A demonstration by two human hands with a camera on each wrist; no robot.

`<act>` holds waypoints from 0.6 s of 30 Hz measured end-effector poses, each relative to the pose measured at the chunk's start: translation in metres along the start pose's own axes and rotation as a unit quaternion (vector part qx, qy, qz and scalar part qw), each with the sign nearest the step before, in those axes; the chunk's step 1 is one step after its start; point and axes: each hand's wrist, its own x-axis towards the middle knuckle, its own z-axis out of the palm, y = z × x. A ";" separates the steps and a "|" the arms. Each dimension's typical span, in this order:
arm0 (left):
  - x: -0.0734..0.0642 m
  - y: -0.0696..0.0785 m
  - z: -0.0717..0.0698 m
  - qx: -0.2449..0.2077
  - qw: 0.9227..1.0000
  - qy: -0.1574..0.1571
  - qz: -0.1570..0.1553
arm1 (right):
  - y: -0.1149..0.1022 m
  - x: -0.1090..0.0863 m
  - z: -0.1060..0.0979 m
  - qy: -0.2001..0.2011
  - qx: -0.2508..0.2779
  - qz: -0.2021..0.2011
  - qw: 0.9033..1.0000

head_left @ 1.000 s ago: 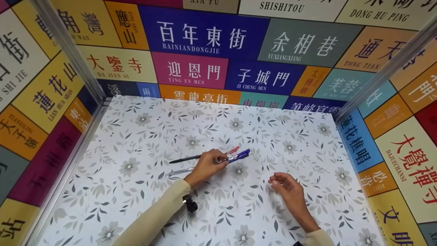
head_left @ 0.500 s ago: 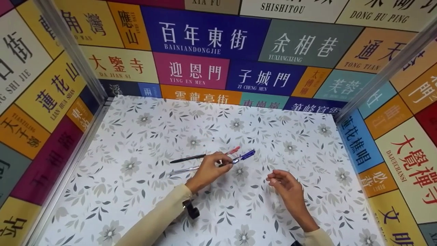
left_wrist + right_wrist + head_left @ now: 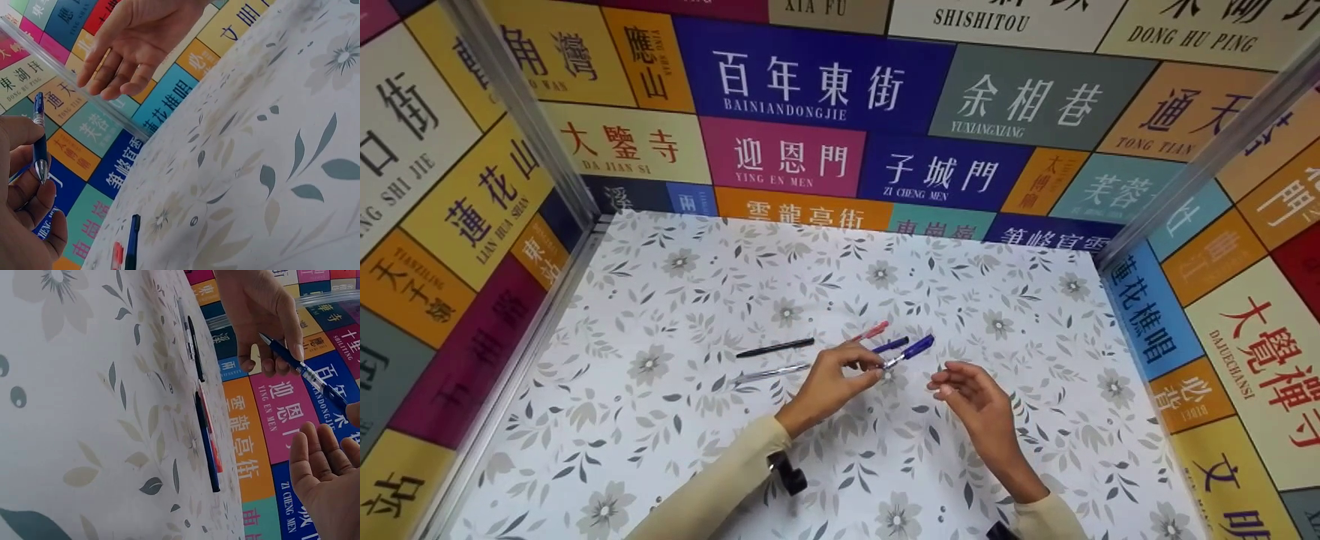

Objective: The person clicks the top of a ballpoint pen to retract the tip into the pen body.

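Observation:
Between thumb and fingers, my left hand (image 3: 834,381) pinches a blue ballpoint pen (image 3: 917,348). The right wrist view shows this blue ballpoint pen (image 3: 309,376) slanted, its metal tip past the left thumb and its clip end close by the right thumb. My right hand (image 3: 981,397) is raised just right of the pen, palm inward, fingers loosely bent and holding nothing. On the table beyond the left hand lie a dark blue pen (image 3: 894,344) and a red pen (image 3: 876,329), both partly hidden by it. A black pen (image 3: 775,348) and a clear pen (image 3: 771,373) lie to its left.
The table wears a white cloth (image 3: 720,300) with grey flowers and leaves. Upright panels of coloured name signs (image 3: 780,157) close it in at the back and both sides, joined by metal corner posts (image 3: 536,135).
The left hand has lifted the blue ballpoint pen and shifted right with it, uncovering the dark blue pen and the black pen's end. The right hand has moved slightly left and away from the body.

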 end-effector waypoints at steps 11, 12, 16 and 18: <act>-0.001 0.009 0.009 0.002 0.999 0.004 0.034 | -0.011 0.009 0.014 -0.017 0.014 0.001 1.000; -0.002 0.010 0.010 -0.001 0.999 0.002 0.034 | -0.012 0.010 0.015 -0.018 0.016 0.002 1.000; -0.004 0.011 0.014 -0.021 0.999 -0.004 0.032 | -0.015 0.014 0.019 -0.019 0.019 0.005 1.000; -0.005 0.011 0.017 -0.031 0.999 -0.005 0.033 | -0.017 0.015 0.021 -0.012 0.020 0.008 1.000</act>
